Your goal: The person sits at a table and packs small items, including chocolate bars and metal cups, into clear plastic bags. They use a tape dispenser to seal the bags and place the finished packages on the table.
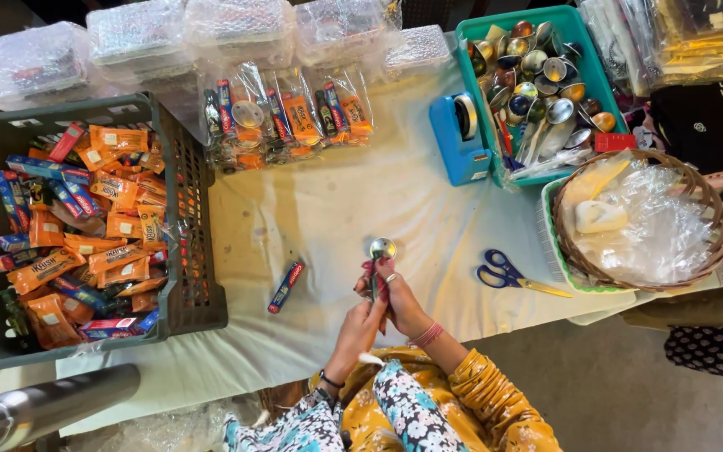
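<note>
Both my hands meet over the white tablecloth (336,201) near its front edge and hold one small metal spoon (382,248) upright. My right hand (401,300), with a ring and a pink bangle, grips the handle just under the spoon's round bowl. Lower down and to the left, my left hand (359,329) closes around the bottom of the handle. A single blue and red packet (286,286) lies on the cloth to the left of my hands.
A dark crate (190,251) full of orange and blue packets stands at left. Clear filled bags (286,113) lie at the back. A teal tray (583,50) of spoons, a blue tape dispenser (459,134), blue scissors (504,272) and a wicker basket (705,251) are at right.
</note>
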